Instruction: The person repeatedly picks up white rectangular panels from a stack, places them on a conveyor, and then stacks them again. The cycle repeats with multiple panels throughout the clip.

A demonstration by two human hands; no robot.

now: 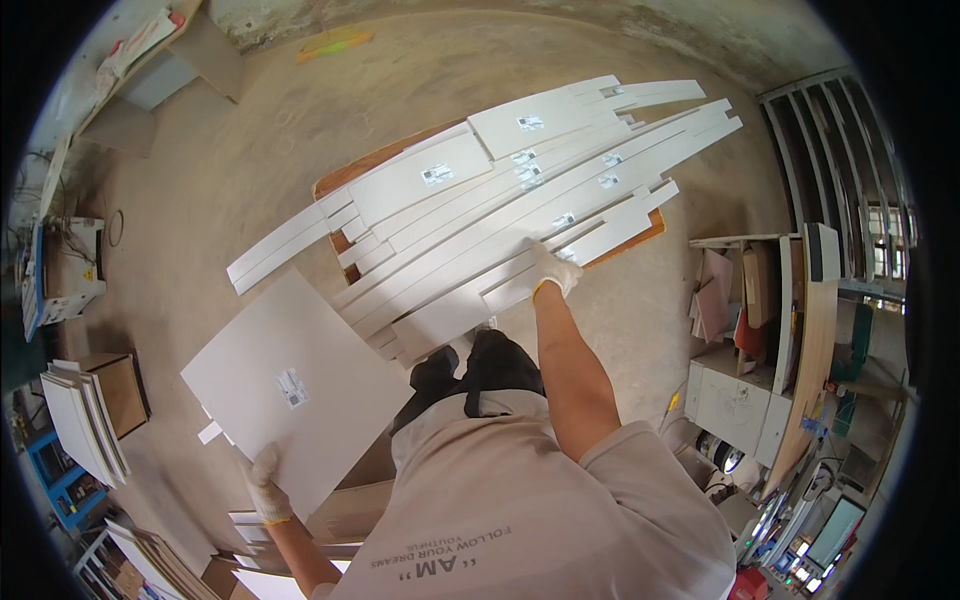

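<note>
Close by, the gloved left hand [265, 487] grips the lower edge of a large white panel [295, 400], held apart from the pile. Further out, the gloved right hand [552, 270] lies flat with spread fingers on the heap of white strips [500, 215] covering the wooden table [352, 175]; many remain stacked, so sorting looks barely begun.

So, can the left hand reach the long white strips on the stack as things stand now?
Probably not: the left hand grips the corner of a big white panel, well away from the strips. Only the right hand rests on them.
</note>
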